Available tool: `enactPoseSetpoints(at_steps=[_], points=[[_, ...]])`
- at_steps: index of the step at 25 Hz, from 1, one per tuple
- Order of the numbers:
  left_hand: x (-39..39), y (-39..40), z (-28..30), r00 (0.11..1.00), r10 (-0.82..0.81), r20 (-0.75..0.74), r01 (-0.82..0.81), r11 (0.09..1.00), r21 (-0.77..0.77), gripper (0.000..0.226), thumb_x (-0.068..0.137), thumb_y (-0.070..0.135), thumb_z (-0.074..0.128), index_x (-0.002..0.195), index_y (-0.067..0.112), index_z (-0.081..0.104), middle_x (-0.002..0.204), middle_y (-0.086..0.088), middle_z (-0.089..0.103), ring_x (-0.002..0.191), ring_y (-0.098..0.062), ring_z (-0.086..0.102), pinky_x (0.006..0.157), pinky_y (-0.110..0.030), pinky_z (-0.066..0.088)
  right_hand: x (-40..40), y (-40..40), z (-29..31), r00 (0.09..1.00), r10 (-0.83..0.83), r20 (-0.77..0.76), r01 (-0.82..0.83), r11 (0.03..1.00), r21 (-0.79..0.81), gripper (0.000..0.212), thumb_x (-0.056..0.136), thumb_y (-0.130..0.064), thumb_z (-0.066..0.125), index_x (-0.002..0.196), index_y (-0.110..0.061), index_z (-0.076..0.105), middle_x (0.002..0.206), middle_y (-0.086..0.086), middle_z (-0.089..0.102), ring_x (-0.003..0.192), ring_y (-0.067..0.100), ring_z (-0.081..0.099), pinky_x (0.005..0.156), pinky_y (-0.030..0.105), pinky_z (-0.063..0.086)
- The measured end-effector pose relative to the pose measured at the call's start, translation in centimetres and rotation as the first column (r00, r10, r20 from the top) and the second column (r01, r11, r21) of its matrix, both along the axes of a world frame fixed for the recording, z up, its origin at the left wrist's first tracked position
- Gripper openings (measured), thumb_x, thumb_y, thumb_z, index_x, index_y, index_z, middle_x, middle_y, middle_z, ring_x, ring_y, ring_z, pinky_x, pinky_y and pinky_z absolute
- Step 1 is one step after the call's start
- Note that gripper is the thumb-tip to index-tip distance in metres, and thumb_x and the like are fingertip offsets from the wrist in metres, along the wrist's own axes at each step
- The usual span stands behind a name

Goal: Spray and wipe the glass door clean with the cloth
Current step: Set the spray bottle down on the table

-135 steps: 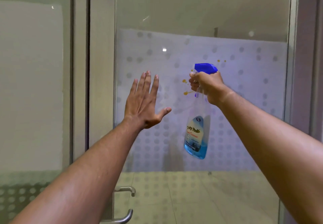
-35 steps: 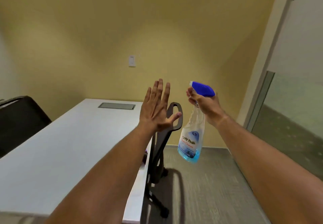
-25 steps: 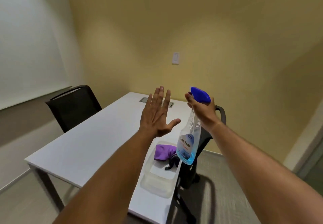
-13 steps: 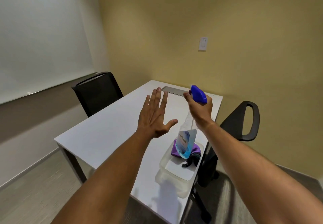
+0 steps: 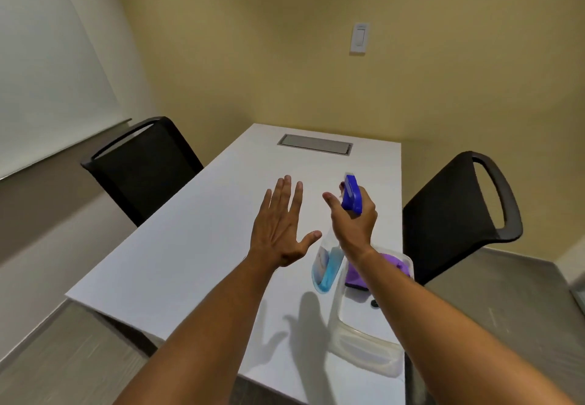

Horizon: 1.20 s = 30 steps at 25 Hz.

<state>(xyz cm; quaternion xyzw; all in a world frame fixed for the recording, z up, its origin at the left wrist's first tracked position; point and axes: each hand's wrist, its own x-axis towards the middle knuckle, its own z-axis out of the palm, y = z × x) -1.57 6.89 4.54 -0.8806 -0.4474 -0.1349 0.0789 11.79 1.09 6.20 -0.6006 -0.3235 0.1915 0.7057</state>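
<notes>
My right hand (image 5: 354, 224) grips the neck of a clear spray bottle (image 5: 327, 265) with a blue trigger head and blue liquid, holding it above the white table (image 5: 177, 256). My left hand (image 5: 280, 230) hovers flat over the table with fingers spread and nothing in it. A purple cloth (image 5: 356, 275) lies in a clear plastic tray (image 5: 364, 341) under my right forearm, which partly hides it. The glass door is out of view.
Two black chairs stand by the table, one on the left (image 5: 142, 164) and one on the right (image 5: 459, 211). A grey cable hatch (image 5: 315, 144) is set in the table's far end. A small dark object (image 5: 374, 302) lies in the tray. Yellow walls enclose the room.
The view has turned from the glass door to the table and come closer. My right hand has lowered the bottle toward the table beside the tray. My left hand stays open.
</notes>
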Motion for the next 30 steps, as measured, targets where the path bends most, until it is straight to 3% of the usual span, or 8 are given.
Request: enactPoseSetpoints(at_steps=[3, 6, 8, 11, 19, 25, 27, 30], points=[[-1.4, 1.5, -2.6, 0.998, -0.066, 0.012, 0.067, 0.995, -0.073, 0.097, 0.079, 0.08, 0.017, 0.15, 0.024, -0.017, 0.161, -0.007, -0.019, 0.148, -0.025, -0.016, 0.121, -0.046, -0.004, -1.8, 1.1, -3.0, 0.996, -0.081, 0.049, 0.083, 0.996, -0.039, 0.037, 0.082, -0.023, 0.078, 0.104, -0.03, 0.049, 0.09, -0.02, 0.054, 0.079, 0.017, 0.061, 0.069, 0.02, 0.054], [-2.5, 2.3, -4.9, 0.993, -0.115, 0.022, 0.117, 0.985, -0.124, 0.096, 0.08, 0.079, 0.019, 0.149, 0.024, -0.018, 0.161, -0.006, -0.018, 0.149, -0.024, -0.016, 0.121, -0.047, -0.001, -3.2, 1.5, -5.8, 0.992, -0.107, 0.068, 0.114, 0.987, -0.117, 0.039, 0.082, -0.029, 0.077, 0.108, -0.032, 0.048, 0.092, -0.017, 0.055, 0.093, 0.029, 0.061, 0.082, 0.042, 0.058], [-2.9, 2.6, -6.0, 0.991, -0.13, 0.015, 0.131, 0.981, -0.14, 0.097, 0.08, 0.079, 0.019, 0.15, 0.023, -0.017, 0.161, -0.006, -0.018, 0.148, -0.024, -0.016, 0.121, -0.047, -0.001, -3.8, 1.4, -7.2, 0.988, -0.131, 0.088, 0.143, 0.979, -0.148, 0.038, 0.082, -0.031, 0.077, 0.108, -0.03, 0.049, 0.089, -0.014, 0.056, 0.089, 0.029, 0.061, 0.082, 0.049, 0.058], [-3.1, 2.9, -7.3, 0.987, -0.159, 0.012, 0.159, 0.974, -0.163, 0.097, 0.081, 0.078, 0.019, 0.15, 0.023, -0.017, 0.161, -0.007, -0.018, 0.148, -0.023, -0.017, 0.121, -0.046, -0.001, -4.3, 1.2, -8.5, 0.976, -0.178, 0.122, 0.195, 0.969, -0.15, 0.039, 0.081, -0.03, 0.078, 0.108, -0.025, 0.051, 0.081, -0.016, 0.054, 0.071, 0.02, 0.058, 0.073, 0.045, 0.06], [-2.9, 2.3, -8.5, 0.982, -0.188, 0.033, 0.191, 0.967, -0.171, 0.097, 0.079, 0.08, 0.017, 0.153, 0.023, -0.01, 0.162, -0.006, -0.015, 0.149, -0.023, -0.013, 0.122, -0.044, -0.003, -5.0, 0.5, -10.2, 0.97, -0.17, 0.174, 0.198, 0.967, -0.158, 0.045, 0.08, -0.025, 0.08, 0.112, -0.002, 0.058, 0.081, 0.006, 0.058, 0.067, 0.019, 0.053, 0.066, 0.033, 0.053], [-4.1, 1.4, -8.9, 0.986, -0.165, 0.022, 0.167, 0.974, -0.151, 0.098, 0.078, 0.081, 0.012, 0.153, 0.021, -0.009, 0.161, -0.006, -0.015, 0.149, -0.023, -0.014, 0.122, -0.044, -0.003, -5.5, 0.0, -10.5, 0.975, -0.129, 0.183, 0.162, 0.971, -0.177, 0.062, 0.078, -0.026, 0.081, 0.127, 0.001, 0.054, 0.104, 0.019, 0.066, 0.086, 0.024, 0.059, 0.067, 0.0, 0.044], [-4.4, 0.7, -8.7, 0.989, -0.15, 0.017, 0.151, 0.977, -0.148, 0.098, 0.078, 0.082, 0.012, 0.152, 0.022, -0.012, 0.161, -0.005, -0.017, 0.148, -0.023, -0.015, 0.121, -0.044, -0.005, -5.1, -0.8, -10.7, 0.976, -0.078, 0.204, 0.123, 0.968, -0.219, 0.079, 0.077, -0.03, 0.081, 0.141, -0.003, 0.045, 0.129, 0.014, 0.062, 0.108, 0.026, 0.059, 0.084, 0.005, 0.045], [-4.7, -0.9, -8.4, 0.992, -0.127, 0.001, 0.126, 0.98, -0.153, 0.098, 0.076, 0.083, 0.011, 0.15, 0.024, -0.016, 0.16, -0.004, -0.02, 0.148, -0.022, -0.017, 0.121, -0.043, -0.007, -3.9, -2.5, -11.5, 0.96, 0.027, 0.278, 0.071, 0.939, -0.336, 0.095, 0.076, -0.043, 0.078, 0.151, -0.009, 0.03, 0.153, 0.012, 0.042, 0.137, 0.031, 0.044, 0.106, 0.03, 0.035]])
